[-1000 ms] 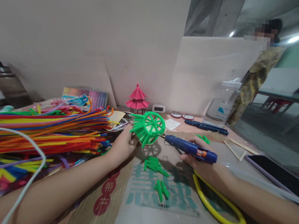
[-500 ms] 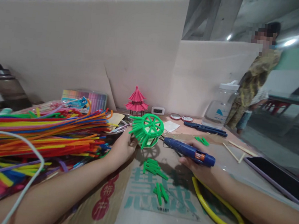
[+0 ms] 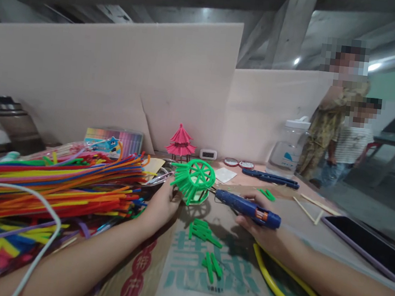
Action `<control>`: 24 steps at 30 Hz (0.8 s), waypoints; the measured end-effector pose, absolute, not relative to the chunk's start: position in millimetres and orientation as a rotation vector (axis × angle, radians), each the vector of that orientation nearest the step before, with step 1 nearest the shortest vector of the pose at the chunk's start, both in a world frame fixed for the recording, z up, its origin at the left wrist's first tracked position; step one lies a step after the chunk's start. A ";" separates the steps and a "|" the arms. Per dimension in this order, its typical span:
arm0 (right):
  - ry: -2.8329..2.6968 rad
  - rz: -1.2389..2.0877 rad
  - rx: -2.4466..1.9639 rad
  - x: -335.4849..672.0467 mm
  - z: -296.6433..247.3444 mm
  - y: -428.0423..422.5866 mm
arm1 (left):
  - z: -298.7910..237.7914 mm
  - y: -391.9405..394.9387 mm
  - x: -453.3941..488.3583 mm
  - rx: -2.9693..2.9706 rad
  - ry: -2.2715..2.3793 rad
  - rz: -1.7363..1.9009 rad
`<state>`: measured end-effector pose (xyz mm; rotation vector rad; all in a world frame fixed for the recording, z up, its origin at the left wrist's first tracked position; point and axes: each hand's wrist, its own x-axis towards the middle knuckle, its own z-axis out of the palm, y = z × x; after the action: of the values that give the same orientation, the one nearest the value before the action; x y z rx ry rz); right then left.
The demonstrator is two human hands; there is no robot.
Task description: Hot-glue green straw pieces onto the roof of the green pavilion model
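My left hand (image 3: 164, 202) grips a green pipe-cleaner roof model (image 3: 194, 179), a spoked ring with short green strips fanning out along its left and lower sides. The fingers are partly hidden behind it. My right hand (image 3: 256, 215) is wrapped round a blue glue gun (image 3: 244, 205), whose nozzle points left and meets or nearly meets the ring's right edge. Below the model lie two small groups of cut green pipe-cleaner pieces (image 3: 204, 232) on the covered tabletop. Behind stands a pink pagoda-shaped model (image 3: 180, 141).
Bundles of coloured pipe cleaners (image 3: 49, 179) and a white cable (image 3: 48, 207) fill the left. On the right are a yellow loop (image 3: 288, 289), a phone (image 3: 367, 246), wooden sticks (image 3: 318, 205), a blue tool (image 3: 270, 178) and a water bottle (image 3: 288, 148). Two people (image 3: 342, 111) stand beyond.
The camera view has tilted up a little, so everything sits lower. A second, smaller person shows more fully at the right. Both hands keep their holds, with the glue gun's nozzle still at the ring.
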<state>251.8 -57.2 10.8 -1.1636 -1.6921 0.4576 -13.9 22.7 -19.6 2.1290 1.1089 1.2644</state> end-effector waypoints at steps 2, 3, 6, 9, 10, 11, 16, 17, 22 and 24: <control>-1.686 0.496 -1.179 250.4 11.4 -57.6 | -19.2 22.7 -13.9 2.135 1.125 1.254; -1.688 0.518 -1.189 250.1 11.8 -58.0 | -19.1 22.8 -13.9 2.138 1.127 1.252; -1.670 0.571 -1.221 250.3 12.2 -58.9 | -19.3 23.8 -14.2 2.152 1.105 1.269; -1.667 0.607 -1.236 250.9 11.3 -59.5 | -20.1 24.9 -14.7 2.164 1.103 1.278; -1.671 0.613 -1.236 250.9 11.0 -59.7 | -20.2 24.9 -14.8 2.165 1.110 1.277; -1.672 0.613 -1.240 250.9 10.9 -59.9 | -20.2 24.8 -14.9 2.168 1.114 1.277; -1.655 0.637 -1.270 251.4 10.6 -59.5 | -19.6 23.7 -14.8 2.190 1.077 1.287; -1.666 0.649 -1.263 252.1 10.0 -59.0 | -19.5 23.6 -14.8 2.189 1.077 1.292; -1.716 0.639 -1.267 256.7 5.8 -57.3 | -18.0 22.5 -14.1 2.196 1.077 1.286; -1.727 0.631 -1.257 257.5 5.8 -57.4 | -17.4 22.0 -14.1 2.202 1.084 1.283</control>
<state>257.5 -57.4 5.8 -1.2572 -1.7273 0.6307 -14.1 22.0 -17.4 2.2025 1.0841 1.2826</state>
